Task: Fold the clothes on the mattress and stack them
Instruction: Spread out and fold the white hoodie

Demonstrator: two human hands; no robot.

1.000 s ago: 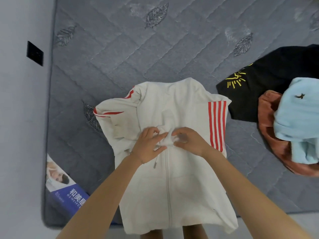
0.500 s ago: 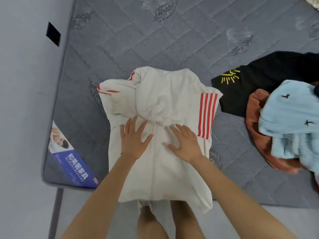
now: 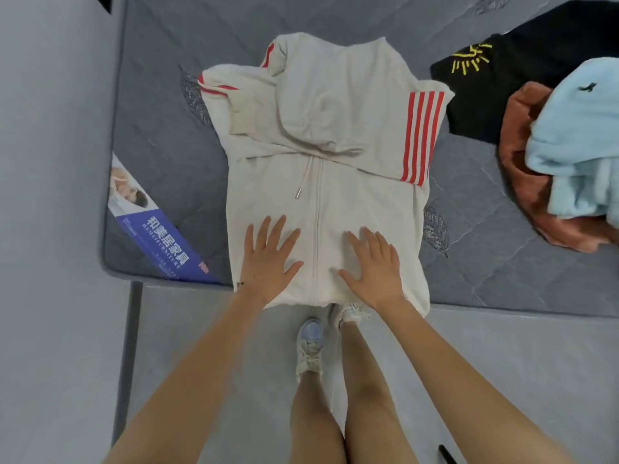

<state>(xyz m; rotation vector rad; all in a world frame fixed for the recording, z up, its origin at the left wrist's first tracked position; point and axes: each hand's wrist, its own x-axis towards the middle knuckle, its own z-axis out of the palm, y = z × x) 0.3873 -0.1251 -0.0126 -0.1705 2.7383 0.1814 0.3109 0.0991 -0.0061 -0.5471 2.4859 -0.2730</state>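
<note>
I see a grey quilted mattress (image 3: 160, 105) stitched with leaf motifs. My left grip (image 3: 268, 262) and right grip (image 3: 375, 266) lie flat on the white zip hoodie (image 3: 335, 105) spread at its near edge, the hem just over the side. Left of the left grip, a blue printed label (image 3: 157, 239) covers the mattress corner. Well to the right of the right grip lies a black garment (image 3: 522, 78) with a yellow sun print, and touching it a rust-brown fleece (image 3: 522, 169) under a pale blue fleece (image 3: 582, 135).

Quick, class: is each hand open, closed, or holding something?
Left hand: open, flat on the cream zip-up hooded jacket.
Right hand: open, flat on the same jacket.
</note>
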